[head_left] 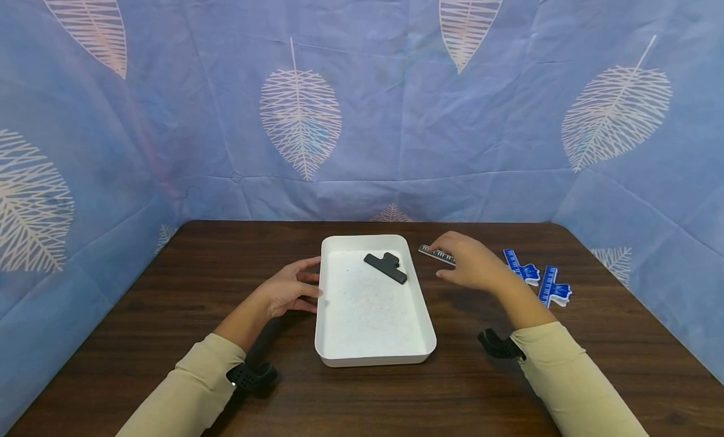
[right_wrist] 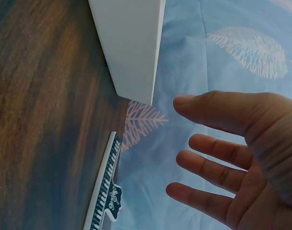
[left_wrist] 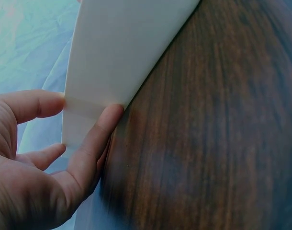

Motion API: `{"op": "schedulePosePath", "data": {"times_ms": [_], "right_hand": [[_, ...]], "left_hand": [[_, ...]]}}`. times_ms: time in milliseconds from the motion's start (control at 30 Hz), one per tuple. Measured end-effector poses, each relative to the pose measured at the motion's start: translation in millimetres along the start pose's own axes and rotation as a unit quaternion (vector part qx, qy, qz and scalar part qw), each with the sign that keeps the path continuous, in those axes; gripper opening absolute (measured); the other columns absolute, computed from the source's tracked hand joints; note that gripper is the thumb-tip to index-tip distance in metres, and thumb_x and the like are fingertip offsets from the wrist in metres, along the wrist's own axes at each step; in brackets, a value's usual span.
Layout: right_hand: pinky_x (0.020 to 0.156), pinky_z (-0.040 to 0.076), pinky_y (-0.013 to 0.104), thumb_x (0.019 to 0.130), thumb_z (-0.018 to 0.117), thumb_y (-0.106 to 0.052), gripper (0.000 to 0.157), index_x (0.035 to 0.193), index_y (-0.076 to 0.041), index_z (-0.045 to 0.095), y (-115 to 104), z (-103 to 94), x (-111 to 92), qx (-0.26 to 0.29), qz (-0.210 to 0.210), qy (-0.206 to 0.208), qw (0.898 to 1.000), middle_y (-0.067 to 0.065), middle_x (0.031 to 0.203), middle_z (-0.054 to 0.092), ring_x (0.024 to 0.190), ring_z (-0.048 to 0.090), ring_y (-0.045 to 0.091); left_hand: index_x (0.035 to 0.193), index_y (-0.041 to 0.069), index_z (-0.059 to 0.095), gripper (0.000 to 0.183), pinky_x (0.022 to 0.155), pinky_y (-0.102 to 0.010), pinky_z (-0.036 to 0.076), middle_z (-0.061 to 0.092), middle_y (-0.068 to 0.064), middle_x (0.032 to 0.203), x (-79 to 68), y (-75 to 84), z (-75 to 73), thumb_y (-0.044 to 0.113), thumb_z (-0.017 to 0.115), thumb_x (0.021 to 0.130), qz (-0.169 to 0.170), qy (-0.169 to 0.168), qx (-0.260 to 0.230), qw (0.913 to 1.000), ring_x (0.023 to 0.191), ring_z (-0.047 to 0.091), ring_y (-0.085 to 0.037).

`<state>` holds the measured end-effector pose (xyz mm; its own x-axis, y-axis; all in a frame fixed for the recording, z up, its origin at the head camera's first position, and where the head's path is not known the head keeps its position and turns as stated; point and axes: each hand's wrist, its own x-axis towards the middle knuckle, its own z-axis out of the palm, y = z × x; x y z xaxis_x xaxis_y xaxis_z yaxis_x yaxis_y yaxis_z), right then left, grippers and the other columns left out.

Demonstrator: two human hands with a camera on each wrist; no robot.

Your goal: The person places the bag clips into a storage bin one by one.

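Observation:
A white tray lies on the table, with a black clip near its far end. My left hand is at the tray's left side, its fairly straight fingertips touching the outer wall and rim in the left wrist view. Beyond the tray's right side lies a black-and-white clip patterned like piano keys. Over that clip is my right hand, partly covering it in the head view. The right wrist view shows this hand's fingers apart from the clip and holding nothing.
Two blue-and-white clips lie to the right of my right hand, beside its forearm. The dark wooden table ends at a blue leaf-patterned cloth behind and at the sides.

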<state>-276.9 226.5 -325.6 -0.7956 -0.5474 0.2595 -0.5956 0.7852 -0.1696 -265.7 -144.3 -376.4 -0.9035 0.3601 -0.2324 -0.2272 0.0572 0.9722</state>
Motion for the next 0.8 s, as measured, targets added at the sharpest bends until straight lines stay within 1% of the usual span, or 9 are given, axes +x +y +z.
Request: {"op": "schedulePosePath", "data": {"times_ms": [167,300,533,800], "right_hand": [[0.083,0.05,0.05,0.077,0.081,-0.009,0.042,0.114,0.002,0.066,9,3.4,3,0.006,0.023,0.001,1.0,0.016,0.112,0.062,0.098,0.06,0.033],[0.078,0.05,0.048,0.077,0.081,-0.009,0.039,0.112,0.001,0.067,14,4.6,5,0.013,0.032,0.001,0.999,0.016,0.11,0.062,0.093,0.059,0.032],[0.077,0.05,0.048,0.078,0.081,-0.009,0.04,0.113,0.003,0.067,23,9.1,7,0.017,0.058,-0.01,0.998,0.019,0.109,0.062,0.089,0.059,0.032],[0.079,0.05,0.05,0.077,0.08,-0.009,0.043,0.115,0.004,0.066,34,10.9,8,0.01,0.07,-0.022,0.997,0.024,0.114,0.061,0.091,0.059,0.033]], "left_hand": [[0.154,0.008,0.023,0.084,0.073,-0.048,0.058,0.037,-0.03,0.14,0.3,-0.7,-0.2,-0.013,0.062,0.083,0.004,-0.004,-0.001,1.0,0.09,0.065,-0.031],[0.154,0.007,0.023,0.084,0.073,-0.048,0.058,0.037,-0.03,0.139,-0.2,-0.5,0.5,-0.013,0.062,0.083,0.006,-0.005,0.001,1.0,0.09,0.065,-0.031],[0.154,0.008,0.023,0.084,0.073,-0.048,0.058,0.037,-0.03,0.139,-0.3,-1.3,-0.1,-0.013,0.061,0.082,0.004,-0.002,-0.001,1.0,0.091,0.065,-0.031],[0.154,0.01,0.026,0.082,0.072,-0.047,0.059,0.039,-0.028,0.138,-0.2,-1.3,0.7,-0.013,0.062,0.083,-0.002,0.007,0.0,1.0,0.091,0.065,-0.031]]}}
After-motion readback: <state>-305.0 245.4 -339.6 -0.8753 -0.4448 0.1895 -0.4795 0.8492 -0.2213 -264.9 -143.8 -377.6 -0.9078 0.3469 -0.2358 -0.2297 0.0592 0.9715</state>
